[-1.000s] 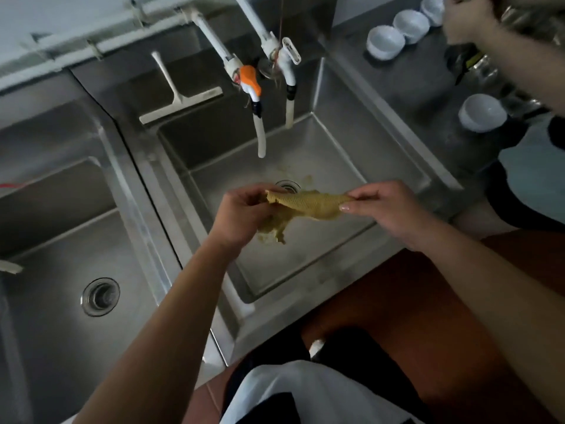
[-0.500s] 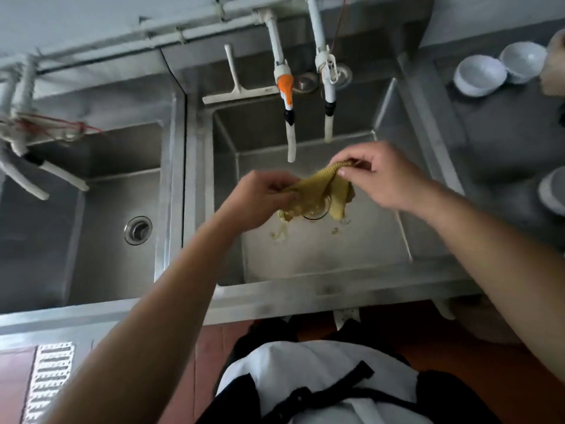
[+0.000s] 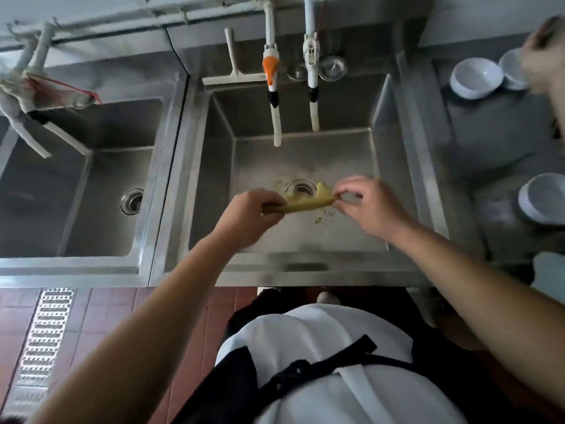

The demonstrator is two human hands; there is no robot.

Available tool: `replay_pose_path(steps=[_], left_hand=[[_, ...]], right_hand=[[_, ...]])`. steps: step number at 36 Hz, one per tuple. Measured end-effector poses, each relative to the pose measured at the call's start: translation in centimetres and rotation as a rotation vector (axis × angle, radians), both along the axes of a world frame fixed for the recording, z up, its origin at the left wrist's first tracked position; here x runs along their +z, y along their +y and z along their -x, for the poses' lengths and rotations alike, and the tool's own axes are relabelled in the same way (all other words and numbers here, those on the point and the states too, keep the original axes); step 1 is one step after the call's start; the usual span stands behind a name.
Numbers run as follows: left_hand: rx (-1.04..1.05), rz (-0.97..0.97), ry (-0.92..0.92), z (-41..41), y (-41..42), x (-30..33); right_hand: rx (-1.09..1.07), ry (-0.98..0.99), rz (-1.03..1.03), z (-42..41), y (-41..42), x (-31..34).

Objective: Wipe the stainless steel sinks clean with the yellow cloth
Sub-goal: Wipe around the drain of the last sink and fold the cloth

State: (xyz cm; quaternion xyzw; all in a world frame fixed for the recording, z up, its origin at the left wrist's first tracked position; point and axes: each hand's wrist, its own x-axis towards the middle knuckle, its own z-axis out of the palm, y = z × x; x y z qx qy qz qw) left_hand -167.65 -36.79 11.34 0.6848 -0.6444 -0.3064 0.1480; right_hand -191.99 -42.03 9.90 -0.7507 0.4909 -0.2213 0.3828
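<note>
Now both arms outstretched over sink [image 3: 379,166]; left hand [image 3: 249,217], right hand [image 3: 371,206] pinch yellow cloth [image 3: 307,204] taut.

We count two sinks, the right sink [image 3: 385,123] with one yellow cloth [image 3: 308,203] held over it and the left sink [image 3: 76,191] just beside it, each with one drain. Above the right sink hang two white hoses [image 3: 276,123], and behind it lie one squeegee [image 3: 234,73] and one loose strainer [image 3: 333,67]. To its right we make out three white bowls [image 3: 475,76] on the counter.
</note>
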Motion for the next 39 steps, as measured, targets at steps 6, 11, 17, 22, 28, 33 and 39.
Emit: replay_pose_path(steps=[6, 11, 17, 22, 28, 33, 39], left_hand=[[-0.065, -0.337, 0.049, 2.6, 6.6, -6.3], [-0.058, -0.288, 0.141, 2.9, 9.1, -8.3], [-0.001, -0.253, 0.223, 2.6, 8.9, -9.1], [0.224, -0.279, 0.271, 3.5, 7.2, -9.4], [0.222, -0.22, -0.029, 6.0, 5.2, -10.0], [0.062, -0.152, -0.237, 7.2, 5.5, -10.3], [-0.217, -0.163, 0.006, 8.1, 7.1, -11.2]], right_hand=[[0.121, 0.162, -0.304, 4.0, 8.6, -7.6], [0.241, 0.178, -0.143, 5.1, 12.2, -9.9], [0.085, 0.103, -0.035, 4.2, 11.7, -9.3], [-0.044, 0.132, 0.033, 2.9, 9.5, -9.3], [-0.121, 0.363, 0.004, 1.1, 7.6, -11.1], [-0.152, 0.499, 0.0, 1.1, 7.5, -12.0], [-0.207, 0.365, -0.155, 2.6, 6.4, -11.4]])
